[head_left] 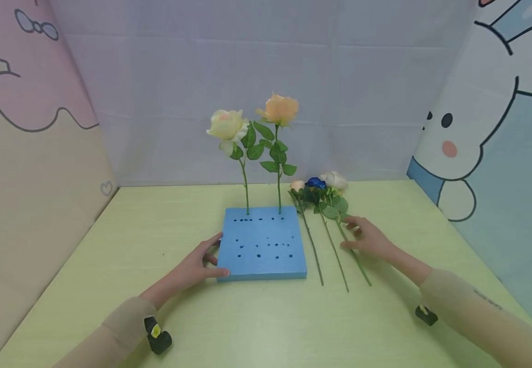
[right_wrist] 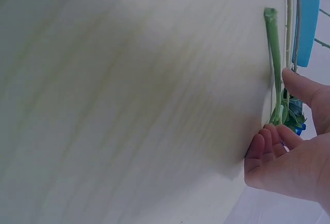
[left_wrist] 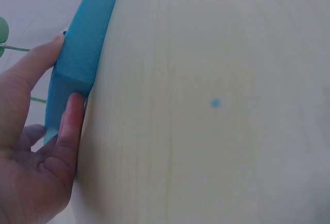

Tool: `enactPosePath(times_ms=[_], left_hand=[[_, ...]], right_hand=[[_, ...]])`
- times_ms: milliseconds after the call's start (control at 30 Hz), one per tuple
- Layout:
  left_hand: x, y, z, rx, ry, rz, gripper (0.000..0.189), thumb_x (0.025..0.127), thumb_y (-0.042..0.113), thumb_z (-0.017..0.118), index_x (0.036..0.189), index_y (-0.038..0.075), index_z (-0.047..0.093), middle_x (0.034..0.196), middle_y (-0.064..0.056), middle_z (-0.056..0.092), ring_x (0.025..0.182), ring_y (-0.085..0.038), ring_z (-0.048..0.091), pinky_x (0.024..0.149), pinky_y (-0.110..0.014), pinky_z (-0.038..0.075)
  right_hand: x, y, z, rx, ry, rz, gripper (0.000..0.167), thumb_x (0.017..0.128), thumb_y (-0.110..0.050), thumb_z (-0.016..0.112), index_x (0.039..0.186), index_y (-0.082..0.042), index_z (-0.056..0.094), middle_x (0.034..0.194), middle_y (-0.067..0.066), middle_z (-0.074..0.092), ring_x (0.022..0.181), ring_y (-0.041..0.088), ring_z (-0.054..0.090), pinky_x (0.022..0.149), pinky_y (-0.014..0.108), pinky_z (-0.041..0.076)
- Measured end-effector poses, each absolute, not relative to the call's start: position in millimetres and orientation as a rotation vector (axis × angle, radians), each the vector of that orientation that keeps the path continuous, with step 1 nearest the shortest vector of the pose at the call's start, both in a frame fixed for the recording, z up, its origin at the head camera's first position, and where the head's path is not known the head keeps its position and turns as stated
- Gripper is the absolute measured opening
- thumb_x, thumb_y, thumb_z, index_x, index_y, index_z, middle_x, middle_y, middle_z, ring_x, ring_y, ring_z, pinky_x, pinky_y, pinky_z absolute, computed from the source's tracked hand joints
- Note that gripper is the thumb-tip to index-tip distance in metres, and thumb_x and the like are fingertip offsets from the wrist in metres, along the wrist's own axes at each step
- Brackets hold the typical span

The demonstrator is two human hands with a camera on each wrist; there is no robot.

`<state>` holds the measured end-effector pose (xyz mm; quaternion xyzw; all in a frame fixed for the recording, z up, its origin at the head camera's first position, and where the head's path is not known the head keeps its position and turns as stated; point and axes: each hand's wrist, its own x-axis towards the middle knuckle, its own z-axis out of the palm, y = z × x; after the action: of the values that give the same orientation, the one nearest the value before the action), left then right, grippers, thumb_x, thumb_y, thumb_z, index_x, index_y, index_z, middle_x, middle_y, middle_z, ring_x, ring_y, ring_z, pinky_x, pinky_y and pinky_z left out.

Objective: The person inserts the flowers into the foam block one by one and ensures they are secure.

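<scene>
A blue foam block (head_left: pixel 261 235) with rows of holes lies on the table. My left hand (head_left: pixel 203 260) holds its left side, the thumb on the upper face near the front corner and the fingers along the side wall. In the block stand a cream rose (head_left: pixel 227 125) and a peach rose (head_left: pixel 280 110), both upright. My right hand (head_left: pixel 368 237) is at the stem of a lying white rose (head_left: pixel 334 180). In the right wrist view, the green stem (right_wrist: pixel 274 49) passes by the fingertips, and the thumb stands apart from the fingers.
Left of the white rose lie a blue rose (head_left: pixel 315 183) and a small pale peach rose (head_left: pixel 297 185), their stems pointing toward the front. The pale yellow table (head_left: pixel 266 327) reaches back to a white cloth wall (head_left: pixel 169 112). Cartoon-printed panels stand at both sides.
</scene>
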<state>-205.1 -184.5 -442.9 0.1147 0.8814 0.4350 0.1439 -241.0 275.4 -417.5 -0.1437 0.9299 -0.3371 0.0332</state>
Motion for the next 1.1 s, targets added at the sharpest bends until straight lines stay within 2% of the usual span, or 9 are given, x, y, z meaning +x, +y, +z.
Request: enactPosePath(times_ms=[333, 533, 633, 800, 900, 1100], left_hand=[[-207, -184, -442, 0.334, 2.543, 1.251, 0.105, 0.078, 0.04, 0.083, 0.159, 0.023, 0.019, 0.16, -0.009, 0.032, 0.106, -0.022, 0.055, 0.077, -0.032, 0.045], [-206, -183, -441, 0.326, 2.553, 1.244, 0.105, 0.077, 0.04, 0.083, 0.159, 0.021, 0.02, 0.159, -0.008, 0.032, 0.105, -0.021, 0.055, 0.076, -0.031, 0.045], [-205, -183, -441, 0.327, 2.553, 1.247, 0.105, 0.077, 0.039, 0.084, 0.159, 0.02, 0.02, 0.159, -0.009, 0.033, 0.103, -0.021, 0.055, 0.076, -0.03, 0.045], [-203, -183, -441, 0.33, 2.547, 1.248, 0.105, 0.078, 0.038, 0.083, 0.159, 0.02, 0.02, 0.159, -0.009, 0.033, 0.103, -0.02, 0.054, 0.075, -0.028, 0.045], [-203, -183, -441, 0.328, 2.552, 1.243, 0.105, 0.078, 0.038, 0.083, 0.159, 0.021, 0.02, 0.159, -0.008, 0.033, 0.103, -0.02, 0.054, 0.074, -0.028, 0.044], [-204, -182, -440, 0.32, 2.558, 1.238, 0.105, 0.077, 0.038, 0.084, 0.159, 0.022, 0.02, 0.159, -0.008, 0.034, 0.103, -0.02, 0.055, 0.075, -0.029, 0.044]], right_hand=[[-246, 279, -417, -0.518, 2.831, -0.975, 0.065, 0.084, -0.01, 0.075, 0.136, 0.015, 0.045, 0.116, 0.032, 0.059, 0.1, 0.04, 0.06, 0.091, 0.054, 0.049], [-248, 281, -410, -0.443, 2.802, -0.913, 0.063, 0.083, -0.002, 0.07, 0.138, 0.014, 0.044, 0.111, 0.03, 0.062, 0.097, 0.038, 0.066, 0.08, 0.042, 0.056], [-249, 281, -406, -0.399, 2.782, -0.884, 0.062, 0.083, -0.002, 0.069, 0.139, 0.012, 0.045, 0.103, 0.025, 0.066, 0.088, 0.03, 0.066, 0.072, 0.035, 0.054], [-252, 284, -401, -0.343, 2.73, -0.872, 0.057, 0.084, -0.004, 0.066, 0.136, 0.012, 0.049, 0.088, 0.016, 0.071, 0.065, 0.013, 0.062, 0.063, 0.03, 0.049], [-252, 286, -399, -0.331, 2.712, -0.874, 0.055, 0.085, -0.005, 0.067, 0.134, 0.013, 0.051, 0.086, 0.015, 0.072, 0.059, 0.011, 0.061, 0.062, 0.029, 0.05], [-250, 289, -396, -0.298, 2.712, -0.949, 0.055, 0.084, -0.003, 0.067, 0.135, 0.012, 0.05, 0.087, 0.018, 0.071, 0.059, 0.013, 0.062, 0.061, 0.031, 0.052]])
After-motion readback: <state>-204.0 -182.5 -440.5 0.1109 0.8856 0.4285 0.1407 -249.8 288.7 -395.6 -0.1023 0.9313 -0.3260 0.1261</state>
